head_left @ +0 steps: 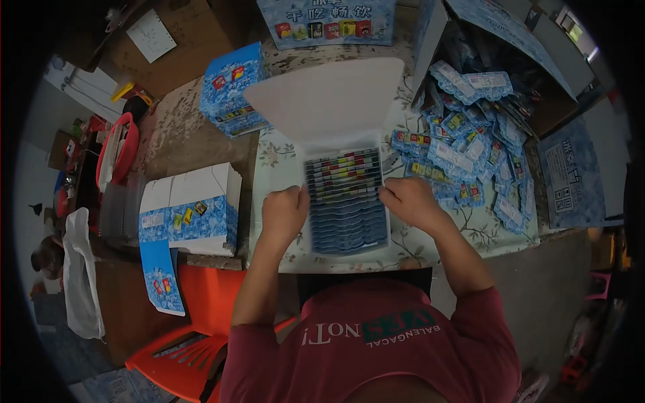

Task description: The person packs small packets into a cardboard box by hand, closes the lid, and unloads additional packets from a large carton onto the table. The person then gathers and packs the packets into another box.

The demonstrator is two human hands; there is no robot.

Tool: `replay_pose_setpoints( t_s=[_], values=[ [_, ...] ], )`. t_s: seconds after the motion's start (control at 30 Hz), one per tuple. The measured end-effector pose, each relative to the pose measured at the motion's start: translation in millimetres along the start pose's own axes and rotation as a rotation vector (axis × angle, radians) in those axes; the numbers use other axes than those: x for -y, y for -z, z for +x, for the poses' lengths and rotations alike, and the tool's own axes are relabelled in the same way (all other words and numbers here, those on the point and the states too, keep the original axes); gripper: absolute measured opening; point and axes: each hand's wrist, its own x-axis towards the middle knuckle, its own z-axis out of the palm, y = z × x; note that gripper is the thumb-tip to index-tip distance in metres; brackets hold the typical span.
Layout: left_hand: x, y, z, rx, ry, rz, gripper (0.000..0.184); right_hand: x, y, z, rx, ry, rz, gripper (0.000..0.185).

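Observation:
A clear plastic box [349, 250] lies on the floral tablecloth in front of me, its whitish lid [329, 101] raised at the far side. Rows of blue packets [346, 215] fill the box, the farther ones showing colourful edges. At the box's left side, my left hand [285, 209] is closed with its fingers curled against the wall. My right hand [411, 200] is likewise curled at the right wall, thumb toward the packets. Beyond my right hand a heap of loose blue packets [470, 154] spreads over the cloth.
An open carton [537, 57] with packets lies tipped at the back right. Blue printed boxes [232, 87] stand back left, flat cardboard pieces [185, 208] nearer left. An orange chair [208, 295] is below the left edge. A printed box [329, 23] is at the back.

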Motion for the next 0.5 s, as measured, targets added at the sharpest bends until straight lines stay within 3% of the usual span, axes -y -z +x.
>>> replay_pose_setpoints(
  t_s=[0.07, 0.23, 0.3, 0.37, 0.43, 0.47, 0.5],
  values=[
    [-3, 13, -6, 0.005, 0.115, -0.080, 0.036, 4, 2, -10, -0.058, -0.019, 0.136, 0.029],
    [6, -8, -2, -0.001, 0.036, 0.002, 0.034, -25, -18, 2, -0.062, 0.018, 0.101, 0.029],
    [5, -4, -7, 0.011, 0.141, -0.046, 0.033, -28, -10, -8, 0.036, -0.209, 0.440, 0.034],
    [-13, 9, -5, 0.045, 0.225, -0.055, 0.028, -65, 9, -10, -0.024, -0.201, 0.318, 0.033],
    [-19, 11, -1, -0.250, 0.014, -0.173, 0.026, -93, 29, -18, -0.334, -0.130, -0.116, 0.028],
    [-24, 10, 6, -0.181, -0.116, -0.187, 0.029, -109, 32, -25, -0.329, -0.120, -0.112, 0.028],
    [-32, 6, 17, -0.109, -0.243, -0.198, 0.033, -127, 29, -33, -0.338, -0.061, -0.343, 0.032]
  ],
)
